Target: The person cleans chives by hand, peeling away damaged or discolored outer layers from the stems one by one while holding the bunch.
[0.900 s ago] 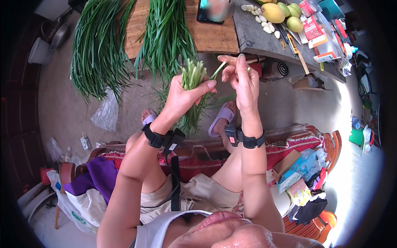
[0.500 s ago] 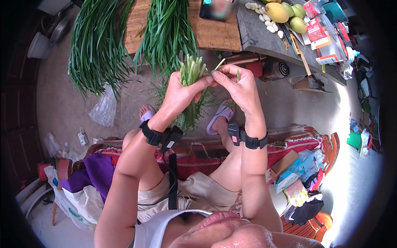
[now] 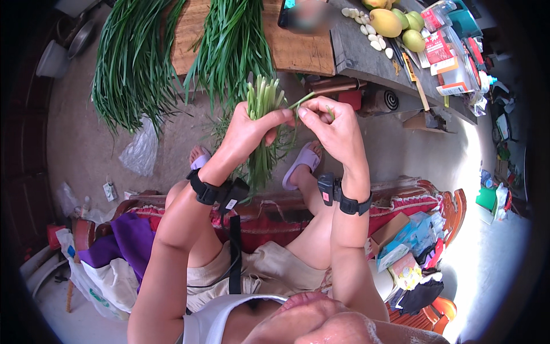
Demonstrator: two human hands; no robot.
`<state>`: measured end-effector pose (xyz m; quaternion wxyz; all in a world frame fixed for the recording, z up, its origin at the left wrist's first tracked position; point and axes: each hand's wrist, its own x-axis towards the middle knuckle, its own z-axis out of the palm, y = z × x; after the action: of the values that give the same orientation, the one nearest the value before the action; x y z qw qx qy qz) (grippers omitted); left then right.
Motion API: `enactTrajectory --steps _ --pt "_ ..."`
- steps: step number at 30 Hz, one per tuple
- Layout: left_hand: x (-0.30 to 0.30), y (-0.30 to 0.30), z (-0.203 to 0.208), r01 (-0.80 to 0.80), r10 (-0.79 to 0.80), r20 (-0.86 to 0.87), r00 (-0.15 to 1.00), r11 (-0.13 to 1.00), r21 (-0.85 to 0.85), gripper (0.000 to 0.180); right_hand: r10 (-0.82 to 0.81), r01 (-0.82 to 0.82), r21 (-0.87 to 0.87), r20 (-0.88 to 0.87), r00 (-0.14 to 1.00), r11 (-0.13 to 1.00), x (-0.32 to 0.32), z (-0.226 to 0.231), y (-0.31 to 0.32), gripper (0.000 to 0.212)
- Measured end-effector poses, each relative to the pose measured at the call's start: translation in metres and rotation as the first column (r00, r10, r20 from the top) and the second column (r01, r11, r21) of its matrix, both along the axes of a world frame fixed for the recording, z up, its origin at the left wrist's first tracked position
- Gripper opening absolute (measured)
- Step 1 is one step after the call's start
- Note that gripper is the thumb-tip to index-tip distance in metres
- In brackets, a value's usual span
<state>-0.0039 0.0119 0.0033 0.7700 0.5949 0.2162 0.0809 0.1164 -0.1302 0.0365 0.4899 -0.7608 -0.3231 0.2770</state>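
My left hand (image 3: pixel 250 127) is wrapped round a bunch of garlic chives (image 3: pixel 264 96). Their pale cut ends point up and away from me, and the green leaves hang below the fist. Just right of it, my right hand (image 3: pixel 338 127) is closed in a pinch at a single chive stalk (image 3: pixel 302 100) slanting out between the two hands. A short green piece also shows by the right hand's curled fingers. Beyond my hands, a left chive pile (image 3: pixel 134 63) and a right chive pile (image 3: pixel 234 49) drape over the table's near edge.
On the wooden table (image 3: pixel 303 51) lies a phone-like device (image 3: pixel 303 14). The grey tabletop (image 3: pixel 358 54) at right bears garlic cloves (image 3: pixel 375 41), mangoes (image 3: pixel 385 23), a yellow knife (image 3: pixel 409 66) and packages. A plastic bag (image 3: pixel 139 150) lies on the floor. I sit on a wooden bench (image 3: pixel 452 212).
My right hand has shifted slightly right and down. The single stalk between the hands now lies lower and flatter. My left hand keeps its grip on the bunch.
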Motion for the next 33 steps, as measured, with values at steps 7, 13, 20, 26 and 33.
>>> enactTrajectory --steps 7,13,20,26,33 --pt "-0.003 -0.001 0.008 0.064 -0.061 0.019 0.998 0.972 -0.225 0.017 0.100 -0.076 0.109 -0.240 0.966 0.991 0.002 -0.003 -0.005 0.018" --pt "-0.006 -0.004 0.015 0.111 -0.097 0.088 0.991 0.977 -0.180 0.023 0.121 -0.042 0.211 -0.373 0.920 0.976 -0.002 0.009 0.000 0.020" --pt "-0.004 -0.008 0.008 0.102 -0.090 0.088 0.992 0.984 -0.144 0.030 0.086 -0.015 0.232 -0.298 0.951 0.973 -0.004 -0.007 0.008 0.027" --pt "-0.010 -0.002 -0.006 0.051 -0.048 0.057 0.997 0.997 -0.052 0.015 0.052 0.021 0.238 -0.295 0.954 0.971 -0.009 -0.007 0.011 0.024" --pt "-0.010 -0.005 -0.002 0.060 -0.061 0.060 0.996 0.998 0.020 0.015 0.106 -0.092 0.110 -0.121 0.987 0.990 -0.002 -0.011 0.002 0.021"
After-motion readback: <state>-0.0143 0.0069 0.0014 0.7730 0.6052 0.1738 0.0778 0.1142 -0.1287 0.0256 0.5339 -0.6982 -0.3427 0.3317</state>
